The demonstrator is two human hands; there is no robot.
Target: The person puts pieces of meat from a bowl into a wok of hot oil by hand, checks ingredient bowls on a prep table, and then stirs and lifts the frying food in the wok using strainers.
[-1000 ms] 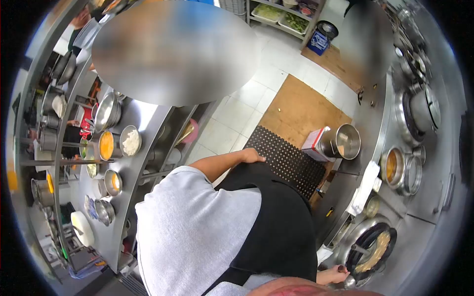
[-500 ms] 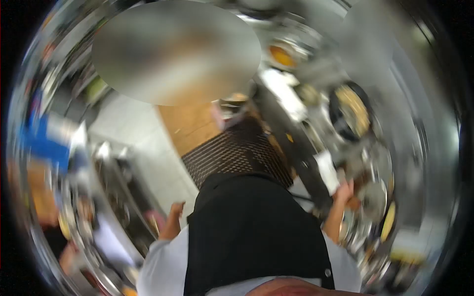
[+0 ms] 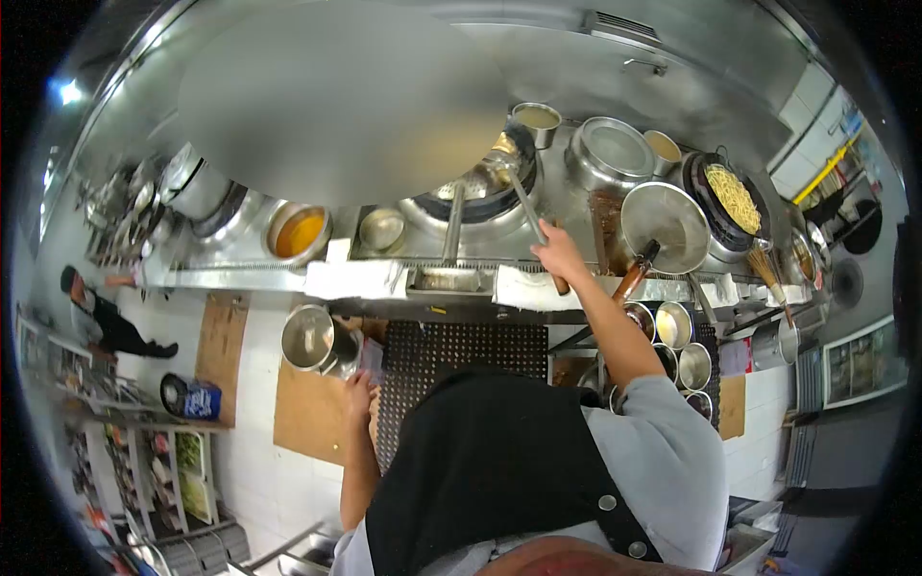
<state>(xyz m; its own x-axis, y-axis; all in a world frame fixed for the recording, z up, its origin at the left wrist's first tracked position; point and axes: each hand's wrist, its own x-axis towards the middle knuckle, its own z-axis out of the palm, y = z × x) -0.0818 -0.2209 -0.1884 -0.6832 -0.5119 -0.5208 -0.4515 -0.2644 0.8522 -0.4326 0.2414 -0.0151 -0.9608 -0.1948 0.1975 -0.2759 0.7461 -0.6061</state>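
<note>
My right hand (image 3: 560,252) is closed round the handle of a long metal ladle (image 3: 526,204). Its wooden end pokes out below my fist, and its far end lies over the wok (image 3: 523,144) on the burner. A blurred patch hides part of that wok. Left of the ladle, a second metal handle (image 3: 454,228) runs from the wok to the stove's front edge. Low on the left, my left hand (image 3: 358,392) hangs with fingers loosely curled and nothing visible in them. Nearest to it is a tall metal pot (image 3: 312,338); I see no clear contact.
A bowl of orange liquid (image 3: 298,232) sits left on the stove (image 3: 567,230). To the right are a large strainer (image 3: 665,228), a wok of noodles (image 3: 732,197) and a bamboo brush (image 3: 765,271). Several metal pots (image 3: 675,324) stand below. Another person (image 3: 110,317) is far left.
My view has swung from the aisle to face the stove. My right hand, earlier beside a white cloth at the stove edge, now grips the ladle over the wok.
</note>
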